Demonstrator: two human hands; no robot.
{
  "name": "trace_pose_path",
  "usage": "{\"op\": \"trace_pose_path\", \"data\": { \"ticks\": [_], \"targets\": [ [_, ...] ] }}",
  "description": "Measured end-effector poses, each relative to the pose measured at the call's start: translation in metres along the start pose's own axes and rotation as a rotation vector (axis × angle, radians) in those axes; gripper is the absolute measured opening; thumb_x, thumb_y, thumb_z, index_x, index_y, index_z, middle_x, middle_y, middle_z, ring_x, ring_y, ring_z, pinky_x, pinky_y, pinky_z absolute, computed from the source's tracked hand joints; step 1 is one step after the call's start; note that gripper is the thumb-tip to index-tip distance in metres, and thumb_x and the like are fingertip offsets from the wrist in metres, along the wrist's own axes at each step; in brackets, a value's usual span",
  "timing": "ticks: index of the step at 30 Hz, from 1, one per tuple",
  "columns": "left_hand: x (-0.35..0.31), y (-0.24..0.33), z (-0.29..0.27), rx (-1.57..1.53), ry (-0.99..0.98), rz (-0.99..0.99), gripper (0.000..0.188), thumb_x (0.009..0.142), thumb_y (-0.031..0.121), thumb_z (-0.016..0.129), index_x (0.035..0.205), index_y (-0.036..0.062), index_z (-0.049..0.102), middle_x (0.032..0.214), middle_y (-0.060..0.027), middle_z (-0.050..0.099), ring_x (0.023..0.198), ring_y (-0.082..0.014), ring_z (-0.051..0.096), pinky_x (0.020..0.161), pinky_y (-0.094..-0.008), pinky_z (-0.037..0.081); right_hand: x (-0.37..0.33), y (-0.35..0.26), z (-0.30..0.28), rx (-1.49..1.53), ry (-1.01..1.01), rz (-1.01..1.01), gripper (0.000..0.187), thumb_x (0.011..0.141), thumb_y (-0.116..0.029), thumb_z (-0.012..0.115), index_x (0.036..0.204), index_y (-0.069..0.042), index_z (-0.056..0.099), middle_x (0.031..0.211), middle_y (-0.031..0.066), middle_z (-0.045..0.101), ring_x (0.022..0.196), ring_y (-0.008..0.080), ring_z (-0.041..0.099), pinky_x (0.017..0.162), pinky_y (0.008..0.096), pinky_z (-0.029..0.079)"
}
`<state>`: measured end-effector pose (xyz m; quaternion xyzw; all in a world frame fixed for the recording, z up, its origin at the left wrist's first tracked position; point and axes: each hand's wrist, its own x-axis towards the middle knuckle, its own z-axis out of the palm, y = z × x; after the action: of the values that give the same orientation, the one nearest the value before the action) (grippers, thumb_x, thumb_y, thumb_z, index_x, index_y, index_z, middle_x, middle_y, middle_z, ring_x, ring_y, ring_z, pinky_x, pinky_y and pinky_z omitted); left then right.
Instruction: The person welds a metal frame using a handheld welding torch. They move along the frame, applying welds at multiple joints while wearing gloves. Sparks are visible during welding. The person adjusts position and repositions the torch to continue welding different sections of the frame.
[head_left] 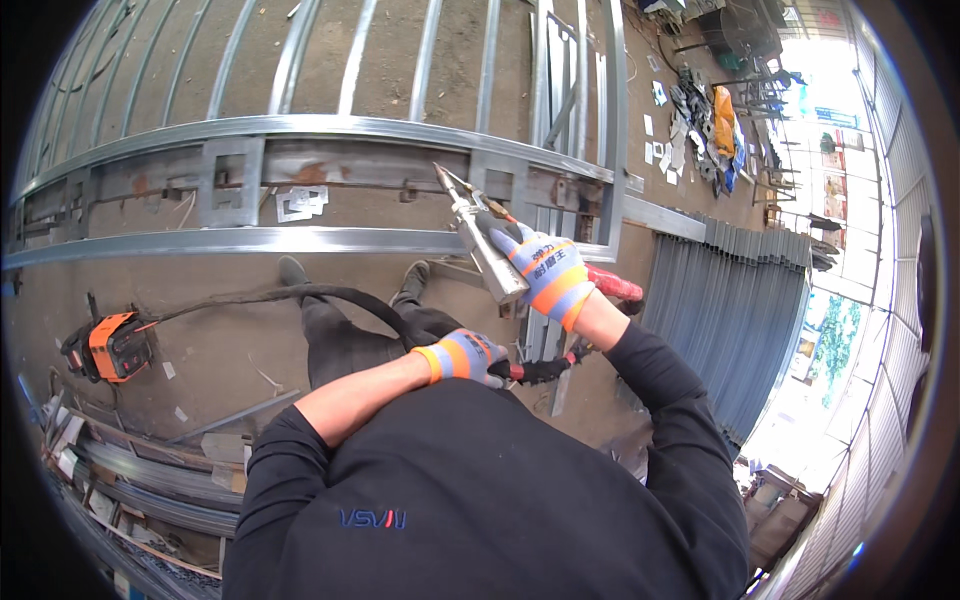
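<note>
My right hand [548,268], in a grey, orange and blue glove, is closed round a silver torch-like tool [492,258]. Its narrow pointed tip [440,172] reaches over the near side of a metal frame [340,240]. Behind that hand juts a red cylindrical part [612,283]; whether it belongs to the tool, I cannot tell. My left hand [466,356], gloved alike, is held low against my body, its fingers curled at a black cable with red sections [540,371]. The palm side of this hand is hidden.
An orange and black machine [116,346] stands on the floor at left, a thick black cable [340,293] running from it towards me. Grey corrugated sheets [725,320] lie at right. Metal lengths [165,500] are stacked lower left; bags and scraps [700,120] lie far right.
</note>
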<state>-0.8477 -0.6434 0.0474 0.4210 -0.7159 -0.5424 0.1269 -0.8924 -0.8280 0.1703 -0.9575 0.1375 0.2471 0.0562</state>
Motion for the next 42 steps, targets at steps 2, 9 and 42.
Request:
{"op": "trace_pose_path", "data": {
  "ticks": [2, 9, 42],
  "targets": [
    [0.029, 0.021, 0.011, -0.003, -0.02, -0.006, 0.062, 0.091, 0.059, 0.067, 0.123, 0.0064, 0.066, 0.106, -0.0196, 0.075, 0.103, -0.0396, 0.071, 0.09, -0.0472, 0.054, -0.016, 0.028, 0.02, 0.046, 0.011, 0.021, 0.081, 0.083, -0.023, 0.078, 0.156, -0.021, 0.043, 0.12, 0.0203, 0.069, 0.1, 0.0338, 0.074, 0.076, 0.0428, 0.06],
    [0.086, 0.041, 0.016, -0.042, 0.032, -0.069, 0.055, 0.092, 0.055, 0.066, 0.118, 0.0066, 0.067, 0.103, -0.0198, 0.074, 0.099, -0.0389, 0.071, 0.085, -0.0483, 0.054, -0.011, 0.087, 0.06, -0.032, 0.074, 0.045, 0.077, 0.085, -0.024, 0.076, 0.154, -0.021, 0.043, 0.113, 0.0167, 0.073, 0.099, 0.0332, 0.075, 0.077, 0.0445, 0.061],
    [0.103, 0.042, 0.033, -0.04, 0.07, -0.203, 0.057, 0.09, 0.051, 0.069, 0.126, 0.0067, 0.064, 0.109, -0.0222, 0.074, 0.106, -0.0406, 0.07, 0.09, -0.0492, 0.053, -0.004, 0.111, 0.062, 0.038, 0.056, -0.056, 0.091, 0.08, -0.012, 0.077, 0.16, -0.02, 0.034, 0.117, 0.0209, 0.069, 0.101, 0.0345, 0.074, 0.075, 0.0466, 0.06]
  ]
}}
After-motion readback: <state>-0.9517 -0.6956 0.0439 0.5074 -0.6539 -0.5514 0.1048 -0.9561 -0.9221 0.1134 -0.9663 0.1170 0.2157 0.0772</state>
